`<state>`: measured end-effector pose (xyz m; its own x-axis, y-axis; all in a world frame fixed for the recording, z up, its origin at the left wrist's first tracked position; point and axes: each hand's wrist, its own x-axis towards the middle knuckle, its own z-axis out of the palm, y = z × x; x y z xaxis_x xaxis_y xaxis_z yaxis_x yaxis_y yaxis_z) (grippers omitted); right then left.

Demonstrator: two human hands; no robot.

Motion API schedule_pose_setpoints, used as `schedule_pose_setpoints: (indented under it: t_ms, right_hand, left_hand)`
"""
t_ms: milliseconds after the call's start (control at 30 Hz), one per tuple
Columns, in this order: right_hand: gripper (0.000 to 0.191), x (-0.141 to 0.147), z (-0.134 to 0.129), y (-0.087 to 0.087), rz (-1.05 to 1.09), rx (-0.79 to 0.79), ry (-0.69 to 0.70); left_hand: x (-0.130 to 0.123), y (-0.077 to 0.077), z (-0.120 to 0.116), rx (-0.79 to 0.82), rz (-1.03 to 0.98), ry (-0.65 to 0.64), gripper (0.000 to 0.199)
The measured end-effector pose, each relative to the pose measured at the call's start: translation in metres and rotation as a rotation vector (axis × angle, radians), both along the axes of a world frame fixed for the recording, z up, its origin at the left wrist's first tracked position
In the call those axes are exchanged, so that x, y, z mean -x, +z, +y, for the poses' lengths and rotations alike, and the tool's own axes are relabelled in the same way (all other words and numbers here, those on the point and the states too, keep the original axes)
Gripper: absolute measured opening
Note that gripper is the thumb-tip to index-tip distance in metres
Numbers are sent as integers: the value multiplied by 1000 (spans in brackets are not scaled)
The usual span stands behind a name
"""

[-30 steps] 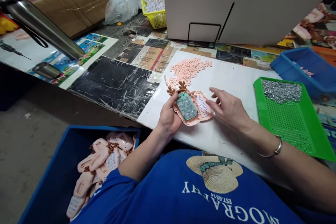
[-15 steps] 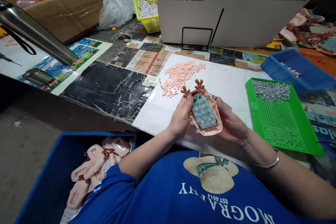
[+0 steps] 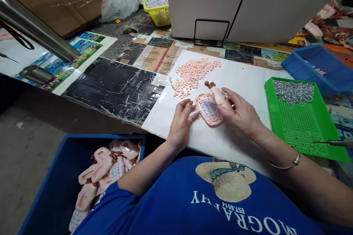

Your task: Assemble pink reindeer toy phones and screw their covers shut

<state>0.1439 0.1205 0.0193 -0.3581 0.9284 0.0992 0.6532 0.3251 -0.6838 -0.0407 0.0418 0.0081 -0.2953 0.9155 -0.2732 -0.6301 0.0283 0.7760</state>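
Note:
A pink toy-phone shell half with a white button pad faces up above the white board. My left hand grips its left edge, fingers curled, with a brown bit showing at the fingertips. In my right hand is another smooth pink shell piece, tilted over the button pad's right side. Brown antlers stick out just beyond that piece. The fingers partly hide how the two pieces meet. Small pink parts lie heaped just past my hands.
On the right are a green tray of metal screws, a screwdriver and a blue bin. A blue crate of pink shells stands lower left. At the back are a large carton and a yellow basket.
The green circuit board is out of sight and the button pad now shows. My right hand has raised a pink piece from it. My left hand has shifted slightly left and down.

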Motion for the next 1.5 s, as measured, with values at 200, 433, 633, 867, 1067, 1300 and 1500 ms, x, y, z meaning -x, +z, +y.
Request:
schedule_pose_setpoints:
  t_ms: [200,433,633,867,1067,1300,1500]
  right_hand:
    - [64,25,-9,-1,-526,-366,66]
    - [60,39,-14,0,-748,-469,109]
    - [56,41,-15,-4,-770,-531,105]
    - [56,42,-14,-2,-764,-452,139]
    - [60,34,-9,-13,-751,-448,180]
    - [61,20,-13,-18,-436,-543,203]
    - [63,11,-36,-12,-293,-638,184]
  left_hand:
    - [1,7,-9,20,-125,-55,19]
    - [4,5,-9,-5,-166,-79,19]
    - [5,4,-10,-1,-198,-83,18]
    - [8,1,-10,22,-198,-91,21]
    - [10,-5,-11,73,-188,-100,24]
    - [-2,-11,-2,-10,-204,-125,38]
    - [-19,3,0,-119,-87,-215,31]
